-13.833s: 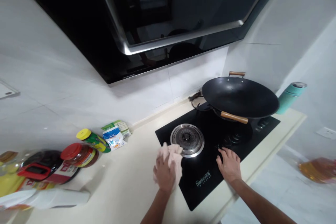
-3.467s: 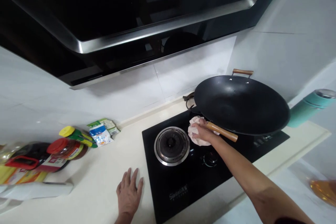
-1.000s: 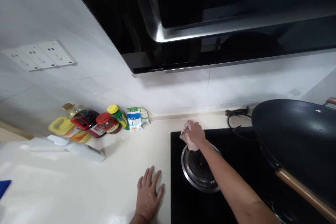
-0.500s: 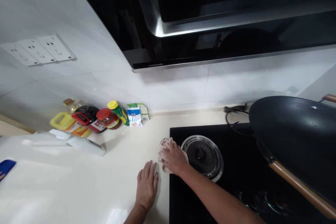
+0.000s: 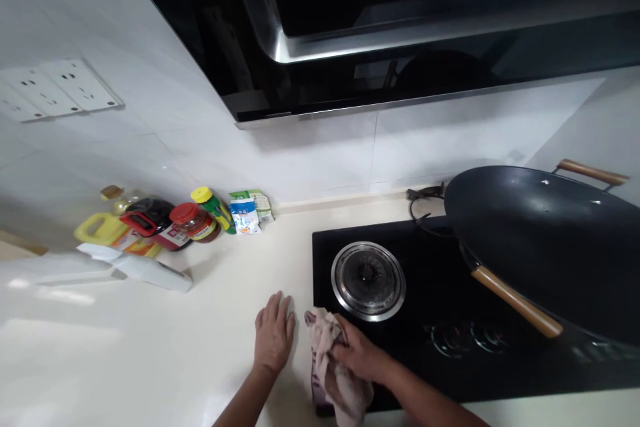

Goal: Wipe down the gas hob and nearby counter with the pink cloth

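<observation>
My right hand (image 5: 363,350) grips a crumpled, pale pinkish cloth (image 5: 330,353) with darker markings. The cloth hangs over the front left part of the black glass cooktop (image 5: 425,353), along its left edge. Just behind that hand is a round burner (image 5: 369,280) with a shiny metal ring. To the left, my left hand (image 5: 274,332) lies flat on the white countertop (image 5: 210,347), palm down and fingers stretched out, holding nothing.
A large black wok (image 5: 530,233) with wooden handles sits on the cooktop's right side. Along the wall stand a red-lidded jar (image 5: 195,221), a green bottle (image 5: 215,209), seasoning packets (image 5: 245,215) and a white spray bottle (image 5: 140,267). A dark range hood (image 5: 350,80) overhangs the back.
My right hand has drawn the cloth toward me from beside the burner, and more of the cloth now hangs loose. The left hand stays on the countertop. The view has shifted slightly right.
</observation>
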Available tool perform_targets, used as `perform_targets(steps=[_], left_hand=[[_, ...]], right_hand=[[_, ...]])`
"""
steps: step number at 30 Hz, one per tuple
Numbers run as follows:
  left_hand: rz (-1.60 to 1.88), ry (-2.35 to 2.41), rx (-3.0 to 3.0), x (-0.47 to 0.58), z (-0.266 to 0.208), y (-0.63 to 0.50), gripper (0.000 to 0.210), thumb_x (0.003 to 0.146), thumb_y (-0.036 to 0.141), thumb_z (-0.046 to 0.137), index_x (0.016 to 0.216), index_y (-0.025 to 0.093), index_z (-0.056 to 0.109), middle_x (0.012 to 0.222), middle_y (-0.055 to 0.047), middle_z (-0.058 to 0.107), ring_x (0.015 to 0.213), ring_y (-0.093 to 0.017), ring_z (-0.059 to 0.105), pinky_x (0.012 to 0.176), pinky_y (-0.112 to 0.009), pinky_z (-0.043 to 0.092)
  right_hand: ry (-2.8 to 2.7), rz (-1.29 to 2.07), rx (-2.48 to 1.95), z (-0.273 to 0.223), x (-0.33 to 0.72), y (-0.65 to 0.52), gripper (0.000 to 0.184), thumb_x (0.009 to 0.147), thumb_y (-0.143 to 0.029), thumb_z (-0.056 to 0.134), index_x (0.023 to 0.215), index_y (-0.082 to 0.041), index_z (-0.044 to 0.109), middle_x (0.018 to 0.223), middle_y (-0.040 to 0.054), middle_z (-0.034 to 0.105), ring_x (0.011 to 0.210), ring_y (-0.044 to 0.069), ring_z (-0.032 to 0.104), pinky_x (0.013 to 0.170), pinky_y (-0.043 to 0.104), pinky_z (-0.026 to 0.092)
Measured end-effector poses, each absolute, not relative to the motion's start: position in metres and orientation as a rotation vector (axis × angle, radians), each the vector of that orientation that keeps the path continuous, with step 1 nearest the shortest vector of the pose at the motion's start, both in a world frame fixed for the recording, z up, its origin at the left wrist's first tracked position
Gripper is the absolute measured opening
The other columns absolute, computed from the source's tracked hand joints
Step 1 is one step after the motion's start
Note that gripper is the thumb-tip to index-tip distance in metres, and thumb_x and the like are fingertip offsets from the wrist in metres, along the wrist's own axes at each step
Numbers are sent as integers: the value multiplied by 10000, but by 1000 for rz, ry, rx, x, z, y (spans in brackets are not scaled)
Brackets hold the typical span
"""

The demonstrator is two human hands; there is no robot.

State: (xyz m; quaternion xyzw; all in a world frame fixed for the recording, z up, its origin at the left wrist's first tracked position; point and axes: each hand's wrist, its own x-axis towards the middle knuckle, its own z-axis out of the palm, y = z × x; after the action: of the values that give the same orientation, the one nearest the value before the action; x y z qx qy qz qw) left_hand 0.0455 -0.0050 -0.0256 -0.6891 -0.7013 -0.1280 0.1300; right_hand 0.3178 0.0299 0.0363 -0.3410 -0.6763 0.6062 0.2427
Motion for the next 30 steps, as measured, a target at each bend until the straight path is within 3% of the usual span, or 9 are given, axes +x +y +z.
perform_targets(steps=[5, 8, 10, 14, 17, 19, 24, 30], left_hand=[[-353, -2064, -2007, 48, -23, -5, 435, 1031, 345, 420, 1395, 208, 614, 1501, -142, 604, 1407, -283, 523, 1097, -458, 421], [-348, -2082, -2011, 49, -23, -5, 439, 1032, 344, 412, 1396, 204, 613, 1496, -153, 605, 1409, -287, 520, 1103, -469, 415], [-347, -2090, -2015, 49, -24, -5, 441, 1032, 347, 413, 1400, 204, 610, 1502, -156, 598, 1414, -291, 515, 1109, -475, 407], [-353, -2089, -2016, 48, -25, -6, 437, 1029, 341, 422, 1401, 209, 610, 1505, -153, 596, 1423, -289, 504, 1118, -468, 394], [-359, -2064, -2017, 48, -24, -6, 433, 1026, 337, 432, 1394, 201, 616, 1499, -153, 602, 1414, -288, 511, 1111, -458, 395], [-365, -2044, -2018, 47, -24, -6, 434, 1024, 336, 438, 1394, 197, 617, 1501, -151, 602, 1404, -290, 521, 1104, -456, 399], [-381, -2003, -2001, 43, -29, -6, 425, 1018, 296, 443, 1400, 230, 617, 1501, -130, 609, 1385, -275, 542, 1085, -442, 413], [-342, -2008, -2013, 34, -39, -11, 572, 911, 114, 420, 1447, 236, 578, 1541, -122, 575, 1430, -265, 507, 1102, -451, 426]], right_hand=[[-1941, 1672, -1074, 41, 345, 62, 580, 840, -183, 511, 1416, -247, 553, 1354, 59, 643, 1288, 216, 572, 1157, 429, 403], [-2032, 1384, -1257, 46, 367, 65, 664, 818, -90, 426, 1457, -240, 529, 1425, 96, 566, 1350, 215, 513, 1200, 457, 352], [-2163, 1096, -1346, 54, 376, 60, 621, 854, -89, 399, 1425, -253, 581, 1457, 112, 525, 1371, 234, 486, 1202, 473, 350], [-2417, 776, -1271, 62, 363, 36, 487, 1000, -356, 471, 1480, -356, 553, 1633, 90, 377, 1492, 349, 337, 1219, 615, 275], [-2642, 859, -1112, 44, 339, 11, 637, 930, -609, 610, 1525, -415, 488, 1720, 82, 247, 1549, 490, 164, 1173, 764, 210], [-2728, 885, -1033, 28, 325, 1, 706, 896, -683, 627, 1528, -404, 479, 1737, 94, 201, 1558, 524, 81, 1156, 804, 177], [-2765, 787, -923, 15, 300, 15, 582, 979, -620, 546, 1458, -289, 545, 1664, 148, 343, 1567, 460, 146, 1197, 752, 194], [-2911, 715, -593, 32, 264, 91, 470, 888, -449, 749, 1305, -254, 656, 1571, 138, 477, 1525, 410, 302, 1193, 688, 289]])
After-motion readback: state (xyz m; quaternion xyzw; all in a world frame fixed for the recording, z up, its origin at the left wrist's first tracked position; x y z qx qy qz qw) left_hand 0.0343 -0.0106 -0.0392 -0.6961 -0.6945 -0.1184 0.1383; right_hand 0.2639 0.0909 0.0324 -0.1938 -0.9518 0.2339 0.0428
